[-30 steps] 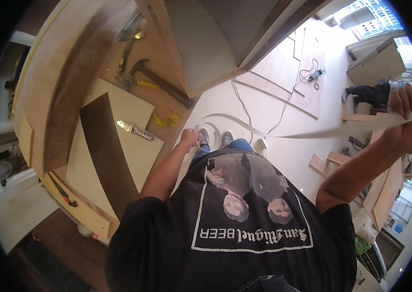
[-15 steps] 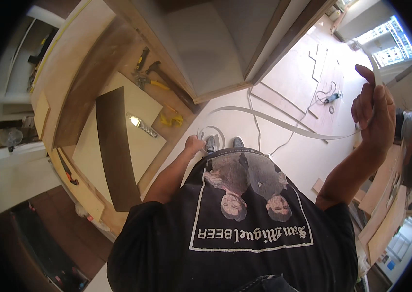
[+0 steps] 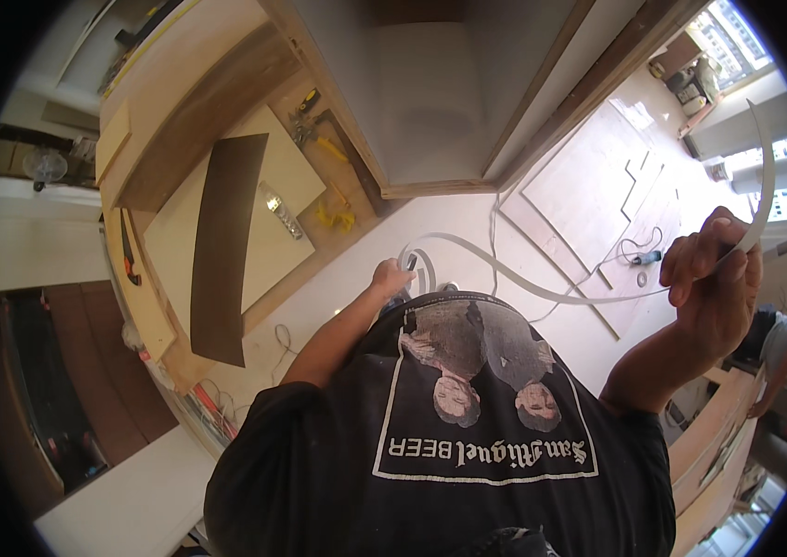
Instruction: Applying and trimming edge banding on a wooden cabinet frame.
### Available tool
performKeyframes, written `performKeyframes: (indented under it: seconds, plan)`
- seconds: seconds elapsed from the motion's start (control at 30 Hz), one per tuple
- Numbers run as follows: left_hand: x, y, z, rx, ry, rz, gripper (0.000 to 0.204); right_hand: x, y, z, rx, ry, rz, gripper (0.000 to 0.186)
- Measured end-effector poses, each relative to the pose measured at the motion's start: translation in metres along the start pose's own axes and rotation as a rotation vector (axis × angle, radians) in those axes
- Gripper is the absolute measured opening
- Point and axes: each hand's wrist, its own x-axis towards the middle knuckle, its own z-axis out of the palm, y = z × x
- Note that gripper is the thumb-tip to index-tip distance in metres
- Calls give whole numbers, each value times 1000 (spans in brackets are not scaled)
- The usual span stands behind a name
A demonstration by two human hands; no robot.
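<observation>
My left hand (image 3: 391,277) grips a loosely looped pale strip (image 3: 486,255) above my feet. The strip runs in a wave to my right hand (image 3: 711,265) at the right, whose fingers are closed on it, with the free end curving upward beyond. Ahead of me stands a wooden cabinet box (image 3: 426,121) with white inner faces. Left of it, a wooden worktop (image 3: 356,204) carries a cream board (image 3: 170,243), a dark brown veneer sheet (image 3: 228,251), a foil-like piece (image 3: 282,215), a hammer and other hand tools (image 3: 333,148).
Cut panels (image 3: 565,195) lie on the floor at upper right, with a corded power tool (image 3: 646,257) and cables. Another person (image 3: 783,343) is at far right beside stacked boards (image 3: 704,446). An orange-handled saw (image 3: 129,265) rests along the worktop's left edge.
My right hand has shifted inward and then lower, with the strip's free end now curving upward. My view has turned, and the cabinet box sits more centrally.
</observation>
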Motion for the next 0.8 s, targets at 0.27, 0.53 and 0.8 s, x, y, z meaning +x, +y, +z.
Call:
performKeyframes:
  seconds: [0.27, 0.53, 0.8]
  plan:
    - [-60, 78, -30, -552, -259, 217, 78, -11, 47, 48, 102, 67, 329, 21]
    - [-195, 242, -119, -685, -282, 897, 46, -48, 118, 87, -157, -279, 620, 15]
    - [-219, 250, -129, -797, -289, 902, 25, -52, 126, 84, -258, -272, 591, 18]
